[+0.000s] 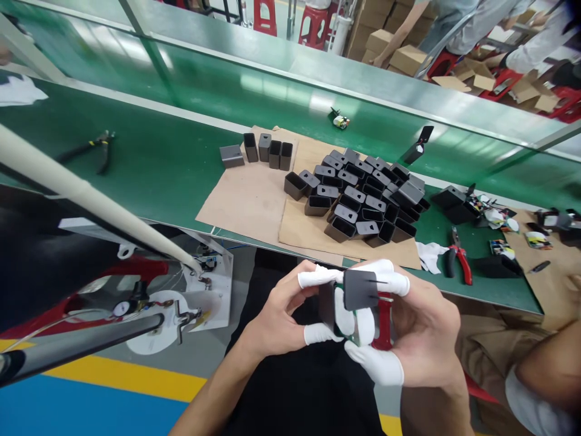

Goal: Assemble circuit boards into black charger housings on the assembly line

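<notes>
I hold a black plastic housing [325, 306] in my left hand [290, 306], its thumb and fingers pressed round the sides. My right hand [408, 321] grips a charger-like insert, a circuit board with white material [364, 327] on it and a flat black end cap [358, 289] with thin prongs. The insert sits at the mouth of the housing, and how deep it goes is hidden. White finger cots cover fingertips on both hands. Both parts are above my lap, just in front of the bench edge.
Several black housings [349, 203] stand crowded on cardboard [254, 197] on the green bench [181, 133]. Red-handled pliers [459, 257] and circuit boards lie right; black cutters [93, 148] lie left. A pale pole [91, 194] crosses the left side. A co-worker's arm [551, 363] is at right.
</notes>
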A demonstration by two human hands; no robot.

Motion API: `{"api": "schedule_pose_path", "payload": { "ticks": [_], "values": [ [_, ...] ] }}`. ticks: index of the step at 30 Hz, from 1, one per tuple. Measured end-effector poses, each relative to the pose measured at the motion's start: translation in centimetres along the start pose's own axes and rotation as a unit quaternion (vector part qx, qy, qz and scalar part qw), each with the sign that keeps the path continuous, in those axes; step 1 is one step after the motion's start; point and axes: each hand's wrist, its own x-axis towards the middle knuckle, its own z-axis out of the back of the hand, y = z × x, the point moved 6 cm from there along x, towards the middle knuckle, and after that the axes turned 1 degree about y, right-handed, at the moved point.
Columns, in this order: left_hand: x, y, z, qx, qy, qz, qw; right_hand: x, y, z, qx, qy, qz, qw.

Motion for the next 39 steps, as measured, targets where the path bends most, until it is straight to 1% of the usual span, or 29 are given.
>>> {"api": "schedule_pose_path", "payload": {
  "ticks": [5, 8, 12, 17, 20, 24, 26, 28, 31, 35, 37, 39],
  "values": [
    [0.1, 0.0, 0.1, 0.003, -0.001, 0.003, 1.0, 0.0, 0.0, -0.1, -0.001, -0.005, 0.005, 1.0],
    [0.0, 0.1, 0.2, 0.003, -0.005, 0.004, 1.0, 0.1, 0.0, -0.1, -0.011, 0.005, 0.002, 1.0],
    [-0.3, 0.6, 0.3, -0.01, -0.018, 0.018, 1.0, 0.3, -0.3, -0.2, -0.023, 0.025, -0.021, 0.999],
    [-0.7, 1.9, 0.1, -0.053, -0.031, 0.039, 0.997, 0.4, -0.9, -0.4, -0.039, 0.041, -0.053, 0.997],
    [-0.8, 2.6, 0.0, -0.067, -0.049, 0.056, 0.995, 0.5, -1.1, -0.4, -0.055, 0.05, -0.079, 0.994],
    [-0.8, 3.0, -0.1, -0.095, -0.069, 0.056, 0.991, 0.2, -1.3, 0.0, -0.079, 0.033, -0.085, 0.993],
    [-0.7, 2.9, -0.3, -0.125, -0.073, 0.053, 0.988, -0.2, -1.5, 0.2, -0.079, 0.013, -0.087, 0.993],
    [-0.4, 2.5, -0.5, -0.162, -0.074, 0.048, 0.983, -0.7, -2.2, 0.3, -0.063, -0.001, -0.103, 0.993],
    [0.0, 1.8, -0.6, -0.211, -0.084, 0.05, 0.973, -1.4, -3.3, -0.3, -0.031, 0.011, -0.122, 0.992],
    [-0.1, 0.9, -0.3, -0.245, -0.096, 0.078, 0.962, -2.2, -4.4, -1.5, -0.012, 0.036, -0.11, 0.993],
    [-0.5, 0.8, -0.1, -0.251, -0.1, 0.096, 0.958, -2.5, -5.0, -2.1, -0.014, 0.031, -0.109, 0.994],
    [-1.2, 0.8, 0.3, -0.255, -0.102, 0.117, 0.954, -2.6, -5.4, -2.5, -0.017, 0.008, -0.095, 0.995]
  ]
}}
